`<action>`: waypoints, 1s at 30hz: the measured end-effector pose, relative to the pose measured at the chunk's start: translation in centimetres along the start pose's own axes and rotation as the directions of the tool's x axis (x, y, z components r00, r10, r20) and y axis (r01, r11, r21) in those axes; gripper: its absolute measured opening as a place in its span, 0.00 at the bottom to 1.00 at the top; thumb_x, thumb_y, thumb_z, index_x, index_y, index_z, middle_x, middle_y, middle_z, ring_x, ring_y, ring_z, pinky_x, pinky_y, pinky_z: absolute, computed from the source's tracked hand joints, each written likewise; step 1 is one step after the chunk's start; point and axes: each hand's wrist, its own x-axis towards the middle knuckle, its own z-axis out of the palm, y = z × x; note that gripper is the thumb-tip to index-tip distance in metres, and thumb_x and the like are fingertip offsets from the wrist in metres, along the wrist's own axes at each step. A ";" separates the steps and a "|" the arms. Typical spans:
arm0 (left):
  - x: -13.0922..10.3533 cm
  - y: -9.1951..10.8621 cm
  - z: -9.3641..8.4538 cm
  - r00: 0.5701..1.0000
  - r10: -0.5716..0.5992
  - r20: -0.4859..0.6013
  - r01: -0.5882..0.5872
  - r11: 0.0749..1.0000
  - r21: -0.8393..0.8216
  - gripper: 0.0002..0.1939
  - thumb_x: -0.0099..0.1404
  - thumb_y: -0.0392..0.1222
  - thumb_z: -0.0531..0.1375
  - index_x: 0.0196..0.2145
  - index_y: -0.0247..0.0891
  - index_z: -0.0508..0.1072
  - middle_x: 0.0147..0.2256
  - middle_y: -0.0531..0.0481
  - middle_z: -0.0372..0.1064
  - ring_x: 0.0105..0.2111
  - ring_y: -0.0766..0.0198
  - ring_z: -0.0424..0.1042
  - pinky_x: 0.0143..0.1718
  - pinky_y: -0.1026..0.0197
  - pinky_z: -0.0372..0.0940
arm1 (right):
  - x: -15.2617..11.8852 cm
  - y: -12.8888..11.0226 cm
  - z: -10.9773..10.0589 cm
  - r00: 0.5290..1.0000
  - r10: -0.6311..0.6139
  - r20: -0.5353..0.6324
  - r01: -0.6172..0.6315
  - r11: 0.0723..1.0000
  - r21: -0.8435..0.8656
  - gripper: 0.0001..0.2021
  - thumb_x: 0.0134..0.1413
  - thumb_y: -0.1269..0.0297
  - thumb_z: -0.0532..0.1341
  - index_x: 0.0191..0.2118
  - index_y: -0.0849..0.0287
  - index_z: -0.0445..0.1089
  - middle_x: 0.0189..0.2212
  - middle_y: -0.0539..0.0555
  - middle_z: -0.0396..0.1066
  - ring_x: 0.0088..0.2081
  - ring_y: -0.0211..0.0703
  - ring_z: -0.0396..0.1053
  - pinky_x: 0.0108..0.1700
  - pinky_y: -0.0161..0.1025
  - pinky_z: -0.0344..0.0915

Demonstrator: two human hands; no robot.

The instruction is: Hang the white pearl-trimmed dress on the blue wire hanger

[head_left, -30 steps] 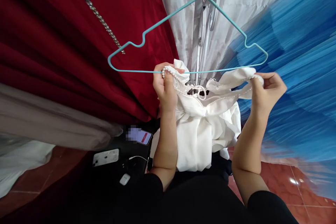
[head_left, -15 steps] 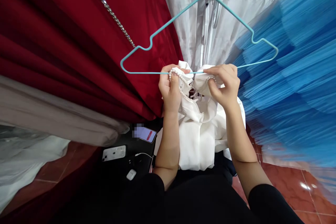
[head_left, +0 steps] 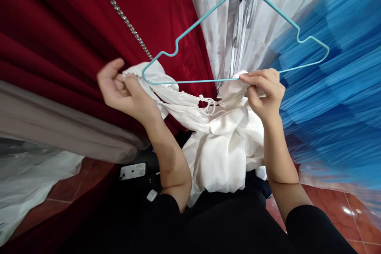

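Note:
A white dress (head_left: 220,158) with pearl-like beads along its neckline lies bunched in front of my body. My left hand (head_left: 126,91) is closed on the dress's beaded edge and pulls it out to the left, past the left end of a light blue clothes hanger (head_left: 193,81). At the right, my right hand (head_left: 266,91) pinches the hanger's bottom bar together with some white fabric. A small white tie or loop (head_left: 210,106) shows at the neckline between my hands. Part of the fabric passes behind the hanger's left corner.
Red fabric (head_left: 166,16) with a silvery beaded chain (head_left: 122,14) hangs at the left. Blue ruffled tulle (head_left: 333,99) hangs at the right. Behind the hanger are white cloth and a metal pole (head_left: 235,31). A phone (head_left: 132,171) and a small white case (head_left: 152,195) lie on a black surface.
My left hand has moved left, stretching the dress's beaded neckline outward. The hanger and my right hand have shifted slightly right. My left arm now covers the second phone.

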 end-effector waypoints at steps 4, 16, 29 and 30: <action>2.9 3.0 2.6 0.972 0.055 0.228 -0.048 0.998 -0.038 0.21 0.63 0.14 0.58 0.36 0.38 0.79 0.34 0.56 0.75 0.30 0.71 0.72 0.34 0.63 0.68 | 0.0 -0.4 0.0 1.000 -0.004 -0.020 0.004 1.000 0.015 0.21 0.57 0.80 0.57 0.46 0.47 0.78 0.41 0.45 0.80 0.42 0.39 0.79 0.50 0.48 0.67; -1.8 7.5 6.0 0.871 0.074 0.485 0.069 0.960 -0.270 0.09 0.68 0.38 0.66 0.46 0.38 0.80 0.40 0.48 0.71 0.40 0.62 0.69 0.46 0.60 0.66 | -0.2 -0.7 0.5 1.000 -0.028 -0.012 0.027 0.994 -0.109 0.17 0.57 0.79 0.59 0.45 0.49 0.75 0.39 0.44 0.80 0.41 0.38 0.78 0.48 0.46 0.64; -10.8 4.8 5.7 0.381 -0.560 0.736 0.838 0.545 -0.019 0.19 0.75 0.59 0.59 0.46 0.39 0.75 0.47 0.42 0.79 0.47 0.57 0.81 0.52 0.57 0.74 | -0.2 -0.8 0.6 1.000 -0.022 0.022 0.025 0.988 -0.154 0.17 0.59 0.76 0.58 0.48 0.49 0.75 0.42 0.45 0.80 0.43 0.39 0.78 0.51 0.47 0.64; -10.9 4.9 5.9 0.429 -0.542 0.722 0.853 0.506 -0.127 0.18 0.76 0.58 0.58 0.47 0.40 0.73 0.50 0.42 0.78 0.53 0.57 0.79 0.58 0.55 0.72 | -0.2 -0.7 0.7 0.999 -0.017 0.028 0.022 0.989 -0.150 0.18 0.60 0.75 0.57 0.49 0.48 0.75 0.42 0.46 0.80 0.43 0.40 0.78 0.52 0.48 0.65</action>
